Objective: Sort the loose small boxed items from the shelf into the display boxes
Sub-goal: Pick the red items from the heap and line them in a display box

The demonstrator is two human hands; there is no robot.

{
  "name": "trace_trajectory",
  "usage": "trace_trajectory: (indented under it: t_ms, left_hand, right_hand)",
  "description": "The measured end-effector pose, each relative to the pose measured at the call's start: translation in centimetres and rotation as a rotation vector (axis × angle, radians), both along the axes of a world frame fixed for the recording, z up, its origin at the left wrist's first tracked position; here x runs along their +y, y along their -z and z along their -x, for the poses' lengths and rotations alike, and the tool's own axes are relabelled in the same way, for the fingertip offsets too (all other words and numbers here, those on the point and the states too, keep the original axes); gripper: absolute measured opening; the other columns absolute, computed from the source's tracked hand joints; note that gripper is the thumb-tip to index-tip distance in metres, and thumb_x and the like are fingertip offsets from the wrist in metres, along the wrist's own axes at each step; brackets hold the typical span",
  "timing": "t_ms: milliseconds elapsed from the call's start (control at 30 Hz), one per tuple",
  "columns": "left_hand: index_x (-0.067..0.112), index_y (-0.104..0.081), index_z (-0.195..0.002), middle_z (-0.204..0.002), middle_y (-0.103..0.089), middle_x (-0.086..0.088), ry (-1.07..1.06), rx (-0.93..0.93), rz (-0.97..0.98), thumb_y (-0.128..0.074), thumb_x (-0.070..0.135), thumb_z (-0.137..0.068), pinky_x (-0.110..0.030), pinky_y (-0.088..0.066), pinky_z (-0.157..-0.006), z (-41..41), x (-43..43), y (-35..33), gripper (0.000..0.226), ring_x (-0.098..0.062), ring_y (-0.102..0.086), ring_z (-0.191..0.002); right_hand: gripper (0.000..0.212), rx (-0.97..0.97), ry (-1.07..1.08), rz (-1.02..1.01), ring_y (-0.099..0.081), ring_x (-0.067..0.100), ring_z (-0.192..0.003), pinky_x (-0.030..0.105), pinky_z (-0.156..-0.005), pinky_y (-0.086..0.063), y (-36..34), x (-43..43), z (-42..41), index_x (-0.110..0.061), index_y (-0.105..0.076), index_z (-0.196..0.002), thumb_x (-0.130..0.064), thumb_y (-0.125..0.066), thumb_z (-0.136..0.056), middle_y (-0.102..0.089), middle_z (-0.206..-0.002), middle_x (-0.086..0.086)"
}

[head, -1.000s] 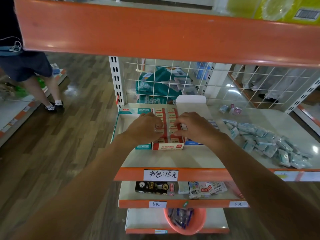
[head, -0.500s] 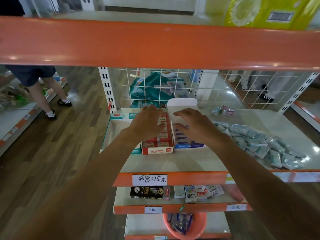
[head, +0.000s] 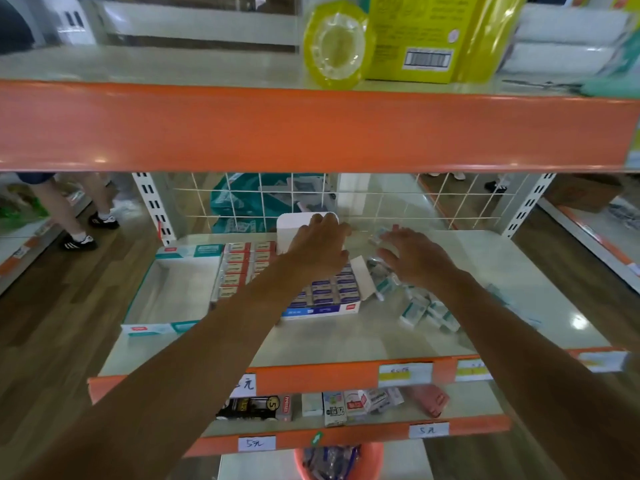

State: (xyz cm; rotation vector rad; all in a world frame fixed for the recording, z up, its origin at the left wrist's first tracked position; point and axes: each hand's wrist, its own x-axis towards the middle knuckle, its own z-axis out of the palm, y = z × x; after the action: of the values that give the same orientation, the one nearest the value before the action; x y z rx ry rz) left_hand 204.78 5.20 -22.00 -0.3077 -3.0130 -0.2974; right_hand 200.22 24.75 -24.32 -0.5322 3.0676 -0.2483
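- Handwritten "5元" on a white price tag [head: 256, 444] at the lowest orange rail, and again on a second tag [head: 428, 430] further right; on the rail above, only "元" readable beside the left forearm.
- Printed barcode on a glossy yellow packet [head: 426, 39], top shelf; the rest of its print too blurred to read.
- Gold "5" in a circle on a black box [head: 254, 407], lower shelf.
- Left hand [head: 318, 251] above the blue display box [head: 322, 310], fingers straight and relaxed, tips at the upright white cardboard flap [head: 294, 230]; nothing gripped.
- Right hand [head: 415, 261] flat, fingers spread wide over the loose teal boxes [head: 426, 310]; nothing pinched, contact with them unclear.
- Loose teal boxes: small, rectangular, heaped on the smooth pale shelf [head: 346, 341], just right of the blue display box.
- Blue display box: cardboard, packed in neat rows with small blue boxes [head: 332, 289]. To its left a red display box [head: 242, 268], likewise in rows; at far left a teal display box [head: 173, 289], white floor showing.
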Motion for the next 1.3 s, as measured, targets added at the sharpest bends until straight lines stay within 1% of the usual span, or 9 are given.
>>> trace_trajectory:
  t_ms: [133,300,433,533,600,700,800,1133,1300]
  left_hand:
    - [0.015,-0.05,-0.129,-0.127,-0.046,-0.011,0.02,-0.007,-0.034,-0.053,0.027,-0.092,-0.044,-0.043,-0.095,1.1,2.7,0.0,0.038,-0.029,-0.042,-0.118]
    - [0.015,-0.051,-0.128,-0.125,-0.047,-0.012,0.008,-0.018,-0.036,-0.054,0.025,-0.092,-0.045,-0.043,-0.097,1.9,5.1,0.4,0.038,-0.03,-0.043,-0.118]
    - [0.014,-0.05,-0.129,-0.13,-0.047,-0.012,-0.004,-0.02,-0.028,-0.054,0.026,-0.092,-0.045,-0.042,-0.099,2.3,6.0,0.9,0.039,-0.031,-0.042,-0.123]
    - [0.015,-0.05,-0.129,-0.13,-0.047,-0.013,-0.022,-0.02,-0.027,-0.054,0.026,-0.092,-0.047,-0.042,-0.1,2.6,6.1,1.1,0.039,-0.032,-0.041,-0.124]
    - [0.015,-0.049,-0.13,-0.131,-0.046,-0.013,-0.026,-0.025,-0.016,-0.053,0.026,-0.092,-0.047,-0.041,-0.1,2.7,6.1,1.3,0.04,-0.031,-0.04,-0.124]
    - [0.015,-0.049,-0.131,-0.131,-0.045,-0.013,-0.027,-0.025,-0.015,-0.052,0.026,-0.092,-0.046,-0.041,-0.101,3.0,6.3,1.6,0.04,-0.031,-0.039,-0.125]
    - [0.015,-0.05,-0.13,-0.13,-0.046,-0.012,-0.015,-0.04,-0.04,-0.053,0.024,-0.092,-0.046,-0.042,-0.1,3.1,6.8,1.8,0.039,-0.031,-0.039,-0.125]
    - [0.005,-0.06,-0.117,-0.116,-0.058,-0.014,0.011,-0.028,-0.128,-0.052,0.009,-0.09,-0.037,-0.049,-0.086,4.9,8.7,2.1,0.029,-0.027,-0.051,-0.108]
    - [0.013,-0.056,-0.129,-0.121,-0.058,-0.011,0.083,-0.123,-0.004,-0.049,0.011,-0.092,-0.034,-0.041,-0.095,6.2,9.8,2.9,0.038,-0.025,-0.052,-0.109]
  right_hand:
    - [0.04,-0.044,0.04,-0.015,-0.053,0.031,-0.113,0.038,-0.087,-0.048,0.7,3.0,2.4,-0.026,-0.049,-0.136,-0.024,-0.039,-0.097,-0.053,-0.124,0.01]
    - [0.052,-0.122,0.059,0.013,-0.05,0.032,-0.12,0.041,-0.098,-0.045,1.6,4.2,4.6,-0.032,-0.042,-0.14,-0.01,-0.045,-0.093,-0.045,-0.136,0.012]
    - [0.068,-0.157,-0.008,0.036,-0.045,0.032,-0.129,0.044,-0.104,-0.042,2.7,4.4,6.3,-0.04,-0.026,-0.147,-0.004,-0.04,-0.092,-0.033,-0.149,0.01]
    - [0.065,-0.149,-0.053,-0.027,-0.037,0.032,-0.134,0.04,-0.105,-0.038,2.8,4.2,6.7,-0.034,-0.022,-0.151,-0.003,-0.038,-0.095,-0.028,-0.154,0.01]
    - [0.061,-0.131,-0.078,-0.045,-0.038,0.03,-0.133,0.037,-0.103,-0.037,2.7,4.1,6.5,-0.023,-0.027,-0.151,0.001,-0.038,-0.095,-0.032,-0.153,0.005]
    - [0.048,-0.092,-0.061,0.054,-0.056,0.029,-0.107,0.038,-0.087,-0.049,3.0,4.5,6.8,-0.027,-0.041,-0.138,-0.008,-0.044,-0.094,-0.055,-0.132,0.008]
    - [0.039,-0.098,-0.049,0.073,-0.054,0.025,-0.094,0.035,-0.079,-0.046,2.9,4.7,6.8,-0.025,-0.047,-0.128,-0.01,-0.049,-0.092,-0.059,-0.116,0.009]
    - [0.042,-0.084,-0.124,0.116,-0.056,0.023,-0.103,0.03,-0.086,-0.045,3.0,5.6,5.4,-0.021,-0.06,-0.124,0.0,-0.046,-0.09,-0.058,-0.123,0.001]
    - [0.034,-0.135,-0.121,0.132,-0.055,0.019,-0.096,0.027,-0.079,-0.042,2.8,6.2,5.6,-0.021,-0.067,-0.114,-0.005,-0.043,-0.095,-0.061,-0.118,0.002]
